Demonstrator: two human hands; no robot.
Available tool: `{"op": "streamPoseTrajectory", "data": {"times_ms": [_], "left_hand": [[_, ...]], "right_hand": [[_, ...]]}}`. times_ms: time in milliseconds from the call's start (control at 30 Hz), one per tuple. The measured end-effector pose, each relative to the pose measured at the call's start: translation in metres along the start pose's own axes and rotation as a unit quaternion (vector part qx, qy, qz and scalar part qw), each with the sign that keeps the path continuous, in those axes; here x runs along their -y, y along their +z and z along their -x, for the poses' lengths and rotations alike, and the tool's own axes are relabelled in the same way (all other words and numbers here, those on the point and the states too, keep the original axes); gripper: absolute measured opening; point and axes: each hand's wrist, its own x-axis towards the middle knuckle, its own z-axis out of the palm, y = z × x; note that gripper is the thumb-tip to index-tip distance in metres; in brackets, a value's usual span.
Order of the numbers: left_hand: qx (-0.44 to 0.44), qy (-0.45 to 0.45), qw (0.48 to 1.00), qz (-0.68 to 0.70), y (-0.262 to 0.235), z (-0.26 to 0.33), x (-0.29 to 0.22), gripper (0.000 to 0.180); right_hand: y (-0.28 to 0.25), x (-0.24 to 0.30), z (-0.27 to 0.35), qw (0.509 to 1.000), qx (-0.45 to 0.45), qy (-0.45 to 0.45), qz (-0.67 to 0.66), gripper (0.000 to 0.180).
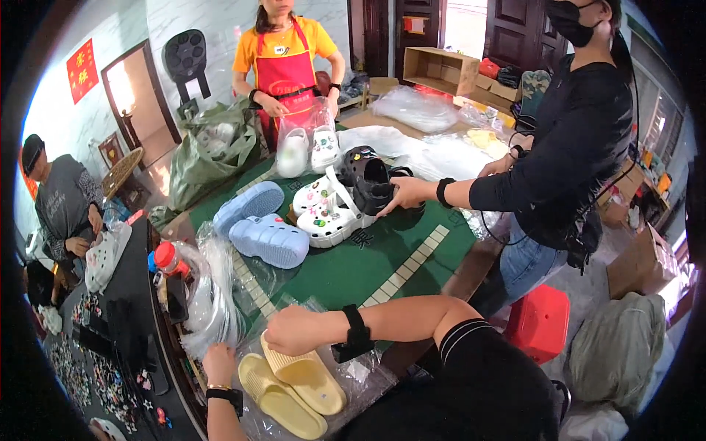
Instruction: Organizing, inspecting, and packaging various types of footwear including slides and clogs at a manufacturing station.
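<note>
A pair of yellow slippers (290, 382) lies side by side on a clear plastic bag (360, 386) at the near edge of the table. My right hand (298, 331) is closed over the upper end of the right slipper; its fingertips are hidden, so what it grips cannot be made out. To the left of the slippers, my left hand (219, 365) has its fingers closed at the edge of the clear plastic. A stack of clear bags (209, 309) lies just beyond it. Light blue clogs (268, 241) and white clogs with charms (327, 223) stand farther off on the green table (342, 275).
Across the table, a person in a red apron (290, 84) holds bagged white clogs (323, 149). At right, another person's hand (404, 192) touches black clogs (368, 176). A red stool (539, 323) stands at right. Small charms (103, 367) cover the dark left table, near a red-capped bottle (170, 259).
</note>
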Motion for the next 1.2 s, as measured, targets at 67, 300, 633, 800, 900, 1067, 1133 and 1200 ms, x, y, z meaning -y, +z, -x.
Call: {"op": "streamPoseTrajectory", "data": {"times_ms": [67,300,633,800,900,1067,1133,1200], "left_hand": [[0.051,-0.019,0.998,-0.023,0.005,-0.003,0.005,0.018],[-0.037,-0.016,0.996,-0.081,0.028,0.010,0.026,0.022],[-0.027,-0.106,0.994,0.003,-0.007,0.024,0.001,0.018],[-0.094,-0.058,0.972,0.207,-0.053,0.056,-0.042,0.023],[0.072,-0.127,0.874,0.464,-0.088,0.077,-0.077,0.028],[0.165,-0.166,0.713,0.660,-0.099,0.125,-0.094,0.031],[0.141,-0.205,0.659,0.710,-0.088,0.142,-0.092,0.030],[0.119,-0.210,0.690,0.683,-0.080,0.155,-0.096,0.029]], "right_hand": [[-0.002,-0.003,0.008,1.000,0.007,0.001,0.006,0.024],[-0.028,-0.044,0.052,0.978,-0.192,0.071,-0.026,0.011],[-0.071,-0.030,0.083,0.899,-0.372,0.140,-0.184,0.021],[-0.038,-0.013,0.072,0.958,-0.254,0.037,-0.126,0.014],[-0.001,-0.007,0.065,0.974,-0.193,-0.058,-0.103,0.011],[0.047,0.021,0.063,0.983,-0.076,-0.140,-0.096,0.018],[0.059,0.028,0.067,0.985,-0.024,-0.146,-0.092,0.020],[0.062,0.034,0.070,0.985,-0.007,-0.147,-0.088,0.020]]}}
